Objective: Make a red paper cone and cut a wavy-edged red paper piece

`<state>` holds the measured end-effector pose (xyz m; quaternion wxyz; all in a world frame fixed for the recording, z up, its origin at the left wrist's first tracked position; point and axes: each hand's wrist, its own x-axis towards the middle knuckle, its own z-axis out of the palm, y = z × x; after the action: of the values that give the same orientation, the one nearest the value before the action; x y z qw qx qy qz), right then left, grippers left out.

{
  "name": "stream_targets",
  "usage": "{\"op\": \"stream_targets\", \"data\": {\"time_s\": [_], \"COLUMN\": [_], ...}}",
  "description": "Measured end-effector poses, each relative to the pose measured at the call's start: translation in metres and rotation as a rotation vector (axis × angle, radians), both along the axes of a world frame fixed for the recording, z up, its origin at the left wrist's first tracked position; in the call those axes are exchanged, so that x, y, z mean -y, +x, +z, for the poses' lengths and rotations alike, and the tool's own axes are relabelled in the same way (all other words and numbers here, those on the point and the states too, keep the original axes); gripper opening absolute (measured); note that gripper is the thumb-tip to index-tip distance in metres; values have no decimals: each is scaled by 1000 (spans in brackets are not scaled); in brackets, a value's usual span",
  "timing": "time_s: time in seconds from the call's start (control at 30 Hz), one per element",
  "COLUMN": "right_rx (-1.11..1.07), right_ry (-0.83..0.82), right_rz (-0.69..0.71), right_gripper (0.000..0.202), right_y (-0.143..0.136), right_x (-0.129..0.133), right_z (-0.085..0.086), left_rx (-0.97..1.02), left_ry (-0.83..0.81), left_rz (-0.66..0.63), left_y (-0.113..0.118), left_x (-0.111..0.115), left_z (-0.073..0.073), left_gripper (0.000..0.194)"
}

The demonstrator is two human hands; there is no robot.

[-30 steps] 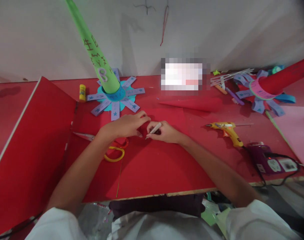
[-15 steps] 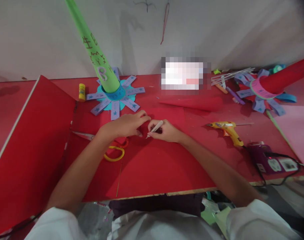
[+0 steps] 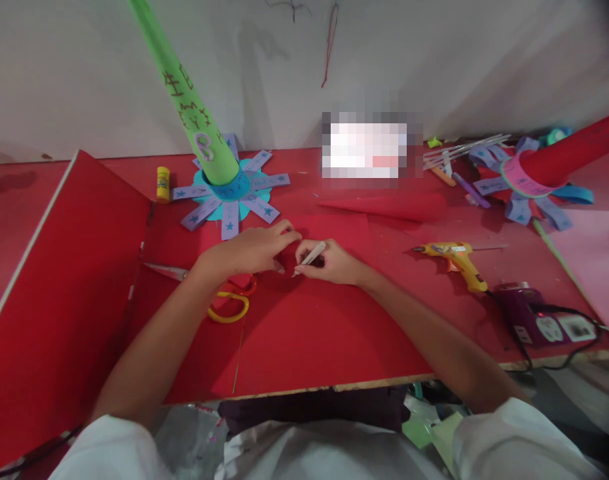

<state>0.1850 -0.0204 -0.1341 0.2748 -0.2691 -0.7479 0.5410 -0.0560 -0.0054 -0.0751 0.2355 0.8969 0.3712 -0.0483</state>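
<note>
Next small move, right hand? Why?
Probably a short stroke with the pen: the right hand grips it, tip angled down at the red sheet, and the left hand is close beside the tip.

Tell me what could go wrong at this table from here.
The left forearm crosses over the scissors; pulling back could drag them or brush the blades.

The yellow glue gun lies with its nozzle pointing toward the right hand's side. If it is hot, which I cannot tell, a stray touch might burn.

A bump might make the pen slip.
</note>
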Motion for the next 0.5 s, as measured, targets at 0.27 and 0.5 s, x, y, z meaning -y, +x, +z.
{"op": "stream_targets", "data": {"time_s": [0.27,0.5], "right_rx": [2,17], "right_ry": [-21,-3], "right_rz": [11,11], "right_gripper": [24,24], "right_y": [0,0], "right_x": [0,-1], "right_z": [1,1], "left_rx": [-3,-14], "left_ry": [12,3], "left_rz": [-1,-8], "left_y": [-1,-1], "left_x": [-1,-2], "left_z": [-4,-3], "left_gripper": [68,65]}}
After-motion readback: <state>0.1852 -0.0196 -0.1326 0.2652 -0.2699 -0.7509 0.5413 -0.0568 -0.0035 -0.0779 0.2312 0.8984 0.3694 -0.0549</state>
